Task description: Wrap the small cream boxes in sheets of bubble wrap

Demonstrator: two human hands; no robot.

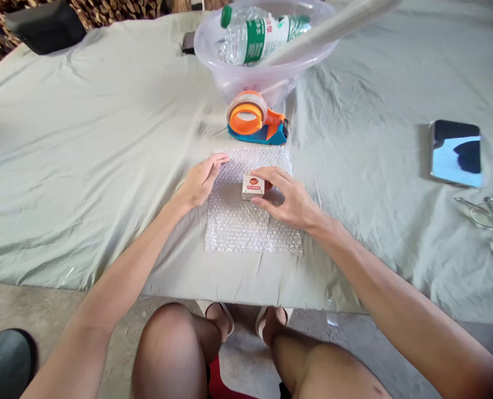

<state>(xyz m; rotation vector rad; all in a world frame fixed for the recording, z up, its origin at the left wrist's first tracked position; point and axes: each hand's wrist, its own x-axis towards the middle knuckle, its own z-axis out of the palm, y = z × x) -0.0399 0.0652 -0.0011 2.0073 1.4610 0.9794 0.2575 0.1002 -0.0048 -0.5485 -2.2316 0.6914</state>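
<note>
A sheet of bubble wrap (250, 233) lies flat on the cloth-covered table in front of me. On its middle sits a small white box (253, 187) with a red print on top. My right hand (286, 197) grips this box from the right, thumb at the near side and fingers at the far side. At the sheet's left edge rests my left hand (205, 177), its fingers stretched out and holding nothing. Just beyond the sheet stands an orange and blue tape dispenser (271, 133) with a roll of clear tape.
A translucent basin (246, 77) behind the dispenser holds plastic bottles (255, 41) and a long pale roll (333, 30). To the right lie a phone (456, 152) and eyeglasses (489, 216). A black case (47, 25) sits at the far left.
</note>
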